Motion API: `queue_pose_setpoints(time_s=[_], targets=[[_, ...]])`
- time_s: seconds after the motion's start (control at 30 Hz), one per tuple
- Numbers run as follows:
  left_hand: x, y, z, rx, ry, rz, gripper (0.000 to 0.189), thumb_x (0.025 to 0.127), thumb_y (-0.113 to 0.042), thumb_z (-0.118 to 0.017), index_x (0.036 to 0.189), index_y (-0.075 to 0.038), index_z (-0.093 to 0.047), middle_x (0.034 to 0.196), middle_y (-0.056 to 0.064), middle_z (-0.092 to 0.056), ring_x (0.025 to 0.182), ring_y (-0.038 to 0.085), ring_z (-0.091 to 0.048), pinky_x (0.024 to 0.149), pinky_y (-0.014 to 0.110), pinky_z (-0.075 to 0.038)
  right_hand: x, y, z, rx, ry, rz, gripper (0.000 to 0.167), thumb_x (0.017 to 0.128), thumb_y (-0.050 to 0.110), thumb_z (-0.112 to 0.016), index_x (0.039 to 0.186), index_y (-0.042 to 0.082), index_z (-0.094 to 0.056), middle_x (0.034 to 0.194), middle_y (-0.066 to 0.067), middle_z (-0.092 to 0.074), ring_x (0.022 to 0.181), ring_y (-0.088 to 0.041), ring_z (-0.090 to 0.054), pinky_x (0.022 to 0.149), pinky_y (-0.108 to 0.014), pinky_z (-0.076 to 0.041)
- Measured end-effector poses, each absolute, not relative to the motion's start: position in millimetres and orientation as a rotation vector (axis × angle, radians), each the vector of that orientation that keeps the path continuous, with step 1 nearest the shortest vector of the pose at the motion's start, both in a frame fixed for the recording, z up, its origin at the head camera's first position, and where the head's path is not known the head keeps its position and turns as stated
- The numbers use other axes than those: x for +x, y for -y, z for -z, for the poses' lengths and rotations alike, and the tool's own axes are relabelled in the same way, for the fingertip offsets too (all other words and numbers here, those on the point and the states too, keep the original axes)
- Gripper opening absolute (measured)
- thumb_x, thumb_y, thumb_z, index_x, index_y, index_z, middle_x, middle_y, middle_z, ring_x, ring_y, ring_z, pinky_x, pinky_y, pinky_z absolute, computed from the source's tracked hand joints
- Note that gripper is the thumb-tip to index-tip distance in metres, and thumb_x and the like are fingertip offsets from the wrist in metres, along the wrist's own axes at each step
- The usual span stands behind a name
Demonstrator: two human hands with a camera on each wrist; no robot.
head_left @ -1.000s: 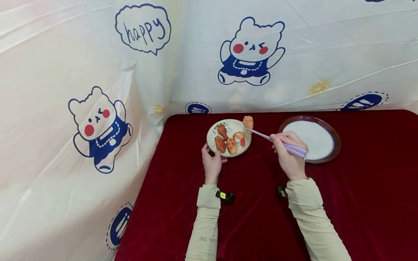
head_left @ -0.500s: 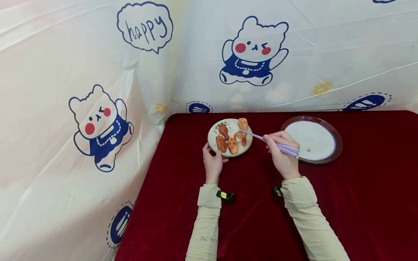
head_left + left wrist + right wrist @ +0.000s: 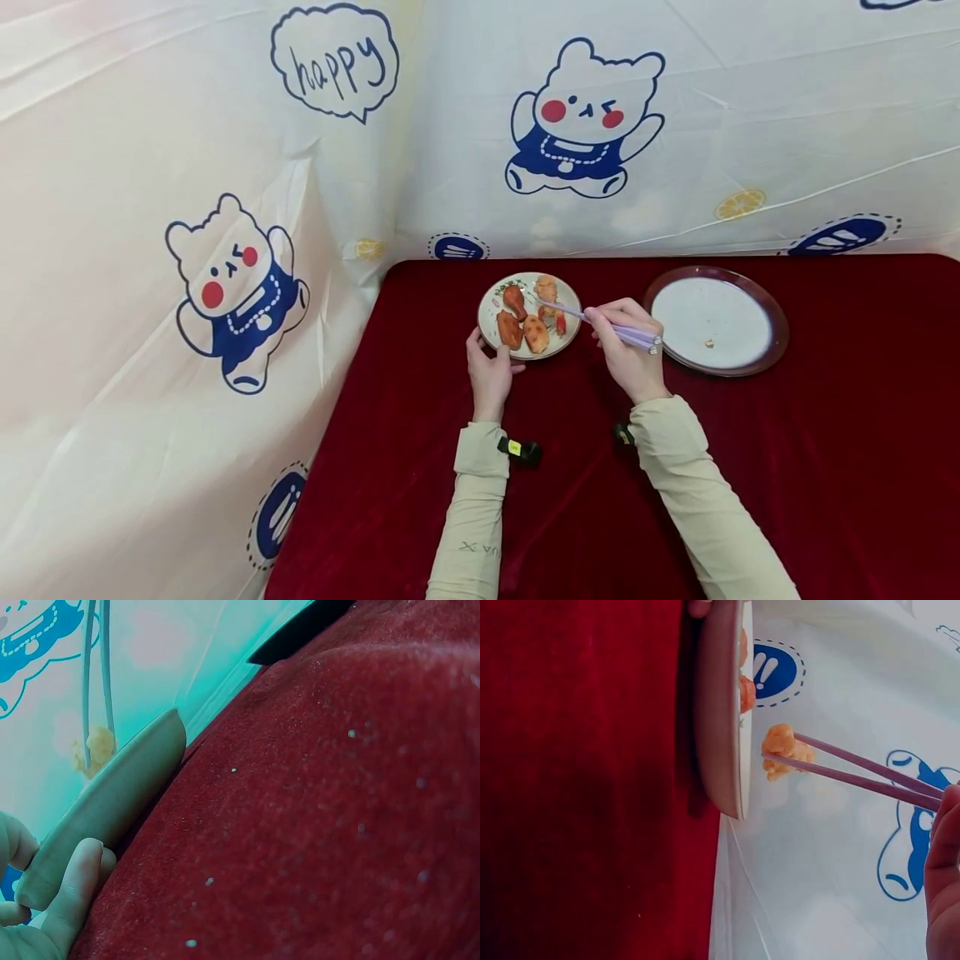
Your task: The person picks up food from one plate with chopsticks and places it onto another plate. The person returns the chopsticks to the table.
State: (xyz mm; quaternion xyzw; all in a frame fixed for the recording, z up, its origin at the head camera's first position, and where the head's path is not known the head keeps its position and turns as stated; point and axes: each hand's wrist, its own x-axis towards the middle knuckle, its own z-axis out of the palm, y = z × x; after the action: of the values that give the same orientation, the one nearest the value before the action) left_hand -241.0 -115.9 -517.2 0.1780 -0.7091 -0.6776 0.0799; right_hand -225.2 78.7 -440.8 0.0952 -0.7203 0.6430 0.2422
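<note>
The right hand (image 3: 628, 350) reaches in from the near right with fingers curled round a pair of lilac chopsticks (image 3: 600, 321), their tips pinching a fried nugget (image 3: 547, 289) just over the far part of the small food plate (image 3: 491, 302); the wrist view shows the nugget clamped between both sticks, a little off the plate's surface; the left hand (image 3: 489, 377) lies at the plate's near left edge, thumb and fingers gripping its rim; both forearms wear beige sleeves (image 3: 472, 508). On the plate lie a drumstick (image 3: 513, 302), two more fried pieces and a shrimp; to the right, well apart, sits a brown-rimmed plate (image 3: 772, 346) holding one crumb. All rests on a dark red velvet cloth (image 3: 825, 467); a white sheet printed with cartoon bears (image 3: 581, 117) rises behind and at left. The shrimp is partly hidden behind the chopsticks.
</note>
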Motion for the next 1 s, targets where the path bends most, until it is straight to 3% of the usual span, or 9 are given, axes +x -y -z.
queue_pose_setpoints(time_s=[0.23,0.33,0.57,0.73,1.0], targets=[[-240.6,117.1,518.0,0.525,2.117,2.030,0.061,0.094,-0.010,-0.049,0.150,-0.016,-0.025,0.145,0.014,-0.035,0.063,0.020,-0.065,0.061,0.031,-0.062,-226.0,-67.4,432.3,0.277,2.031,-1.704,0.018,0.089,0.004,-0.066,0.081,-0.012,-0.072,0.081,-0.019,-0.063,0.061,0.006,-0.055,0.052,-0.008,-0.047],[-240.7,117.4,518.2,0.523,2.120,2.027,0.061,0.094,-0.010,-0.048,0.150,-0.016,-0.025,0.146,0.014,-0.035,0.062,0.019,-0.065,0.061,0.031,-0.062,-229.6,-64.3,435.3,0.276,2.053,-1.674,0.018,0.089,0.004,-0.066,0.080,-0.009,-0.072,0.081,-0.018,-0.063,0.060,0.009,-0.053,0.052,-0.007,-0.047],[-240.8,117.6,517.3,0.532,2.133,2.023,0.061,0.094,-0.011,-0.048,0.150,-0.016,-0.025,0.146,0.013,-0.035,0.061,0.018,-0.065,0.060,0.031,-0.062,-241.9,-61.2,451.3,0.277,2.064,-1.688,0.021,0.091,0.013,-0.067,0.082,-0.004,-0.075,0.081,-0.012,-0.064,0.058,0.001,-0.056,0.050,-0.010,-0.047],[-240.0,117.0,515.8,0.543,2.148,2.012,0.061,0.094,-0.011,-0.048,0.150,-0.016,-0.024,0.147,0.013,-0.035,0.060,0.018,-0.065,0.060,0.031,-0.062,-242.7,-56.4,451.5,0.280,2.055,-1.690,0.017,0.089,0.008,-0.067,0.085,-0.007,-0.075,0.083,-0.015,-0.064,0.059,-0.010,-0.057,0.050,-0.009,-0.044],[-239.2,116.7,513.7,0.546,2.140,2.023,0.060,0.095,-0.011,-0.049,0.150,-0.016,-0.025,0.150,0.013,-0.033,0.061,0.019,-0.065,0.060,0.031,-0.062,-233.1,-47.3,434.6,0.255,2.076,-1.646,0.014,0.088,0.001,-0.067,0.084,-0.011,-0.073,0.085,-0.021,-0.064,0.062,-0.004,-0.049,0.052,-0.007,-0.038]])
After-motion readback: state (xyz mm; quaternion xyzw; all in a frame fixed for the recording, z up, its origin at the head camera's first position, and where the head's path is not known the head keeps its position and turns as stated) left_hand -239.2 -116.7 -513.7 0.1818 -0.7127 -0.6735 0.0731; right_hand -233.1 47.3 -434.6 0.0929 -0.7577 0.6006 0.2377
